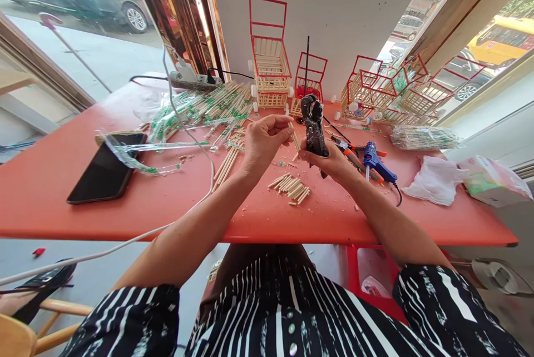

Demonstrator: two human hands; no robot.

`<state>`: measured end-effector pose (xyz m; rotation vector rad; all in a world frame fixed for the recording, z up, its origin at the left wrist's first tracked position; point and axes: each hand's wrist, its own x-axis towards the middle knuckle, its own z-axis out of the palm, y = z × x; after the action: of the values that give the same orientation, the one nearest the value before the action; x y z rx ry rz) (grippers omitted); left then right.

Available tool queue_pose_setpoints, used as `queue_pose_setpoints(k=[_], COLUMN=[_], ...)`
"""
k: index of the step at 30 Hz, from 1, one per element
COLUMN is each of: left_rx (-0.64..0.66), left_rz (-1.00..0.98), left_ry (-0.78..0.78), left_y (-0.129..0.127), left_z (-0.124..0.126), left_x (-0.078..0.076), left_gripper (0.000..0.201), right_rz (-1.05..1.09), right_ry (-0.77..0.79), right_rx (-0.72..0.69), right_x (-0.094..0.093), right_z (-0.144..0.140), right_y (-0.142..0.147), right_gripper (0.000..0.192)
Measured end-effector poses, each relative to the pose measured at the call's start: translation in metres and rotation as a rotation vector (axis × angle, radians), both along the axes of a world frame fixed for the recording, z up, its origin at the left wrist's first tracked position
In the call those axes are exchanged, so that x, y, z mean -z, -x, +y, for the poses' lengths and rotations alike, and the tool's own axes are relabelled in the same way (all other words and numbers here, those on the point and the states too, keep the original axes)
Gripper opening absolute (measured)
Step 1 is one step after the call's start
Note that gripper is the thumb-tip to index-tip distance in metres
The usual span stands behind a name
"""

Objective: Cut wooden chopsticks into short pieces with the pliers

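My left hand pinches a thin wooden stick between thumb and fingertips, above the middle of the red table. In my right hand is a black hand cutter, its curved head pointing up and away from me. The stick's lower end lies near my right thumb; whether it touches the cutter I cannot tell. Below both hands, short cut stick pieces lie in a small pile. Longer bare sticks rest just left of it, partly behind my left forearm.
Wrapped chopsticks spread at the back left, near a power strip. A phone and a white cable lie left. Small stick-built carts line the wall. A blue glue gun, pliers and tissue box stand right.
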<state>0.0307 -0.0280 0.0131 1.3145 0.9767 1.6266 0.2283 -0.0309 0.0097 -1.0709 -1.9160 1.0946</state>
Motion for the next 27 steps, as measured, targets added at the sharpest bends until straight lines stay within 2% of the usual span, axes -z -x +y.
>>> queue_pose_setpoints(k=[7,14,27], left_rx=[0.016,0.04,0.248], left_rz=[-0.001,-0.027,-0.247], left_ry=[0.022,0.059,0.346], left_y=[0.001,0.002,0.01], left_z=[-0.001,0.0,0.01], left_x=[-0.002,-0.004,0.009], left_gripper=[0.021,0.012,0.025], right_rz=[0.006,0.035,0.139], right_ry=[-0.001,0.013,0.195], right_rx=[-0.001,-0.019,-0.061], right_x=[0.001,-0.003,-0.008], right_z=[0.002,0.001,-0.007], right_y=[0.001,0.009,0.01], right_gripper=[0.033,0.029,0.031])
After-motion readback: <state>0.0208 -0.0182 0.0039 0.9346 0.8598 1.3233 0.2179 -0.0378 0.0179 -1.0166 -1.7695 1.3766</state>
